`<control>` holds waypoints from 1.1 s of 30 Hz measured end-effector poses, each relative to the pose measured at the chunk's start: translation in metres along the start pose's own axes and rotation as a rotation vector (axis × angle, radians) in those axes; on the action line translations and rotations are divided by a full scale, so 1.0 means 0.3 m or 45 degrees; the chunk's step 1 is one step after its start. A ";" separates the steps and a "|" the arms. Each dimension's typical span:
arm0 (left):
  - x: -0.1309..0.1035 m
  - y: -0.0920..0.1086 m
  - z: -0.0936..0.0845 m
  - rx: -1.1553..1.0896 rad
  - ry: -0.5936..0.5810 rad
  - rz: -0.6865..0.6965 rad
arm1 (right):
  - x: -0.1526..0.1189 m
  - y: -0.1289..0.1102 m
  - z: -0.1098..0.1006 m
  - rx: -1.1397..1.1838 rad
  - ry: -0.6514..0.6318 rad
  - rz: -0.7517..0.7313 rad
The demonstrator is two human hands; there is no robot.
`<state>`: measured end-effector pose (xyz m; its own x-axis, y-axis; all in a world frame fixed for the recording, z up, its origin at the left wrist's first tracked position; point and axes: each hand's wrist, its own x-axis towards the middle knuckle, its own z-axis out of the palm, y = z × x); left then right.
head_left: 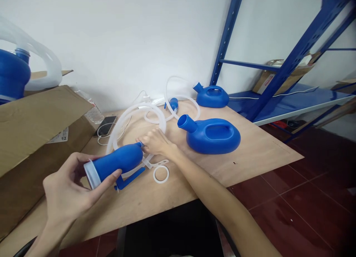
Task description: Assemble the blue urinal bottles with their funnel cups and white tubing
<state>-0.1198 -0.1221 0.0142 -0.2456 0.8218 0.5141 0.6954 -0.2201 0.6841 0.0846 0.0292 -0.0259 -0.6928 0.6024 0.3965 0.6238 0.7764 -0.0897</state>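
Note:
A blue funnel-shaped urinal cup (119, 161) with a translucent white rim lies tilted above the table. My left hand (69, 184) is closed around its wide end, thumb along the near side. At the narrow spout my right hand (154, 141) is closed in a fist over the tip; whether a hose end is inside the fist is hidden. A translucent coiled hose (122, 120) runs behind both hands. Under the cup lie a blue angled strap-like handle (130, 178), a translucent strap clip (147, 162) and a white ring (161, 174).
Two blue urinal bottles with handles, one near (191, 138) and one farther (213, 101), stand on the right. Behind are another blue cup (174, 104) and thinner hose. A cardboard box (41, 127), phone (107, 126) and plastic bottle (94, 114) are left; blue shelving (261, 101) is right.

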 end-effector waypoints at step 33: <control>0.020 -0.031 0.062 0.194 0.168 0.412 | 0.027 -0.048 0.011 0.186 -0.052 -0.103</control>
<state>-0.1151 -0.1052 0.0012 -0.0746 0.6454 0.7602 0.8413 -0.3685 0.3954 0.0688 0.0234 -0.0244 -0.7546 0.5418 0.3703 0.5084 0.8394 -0.1921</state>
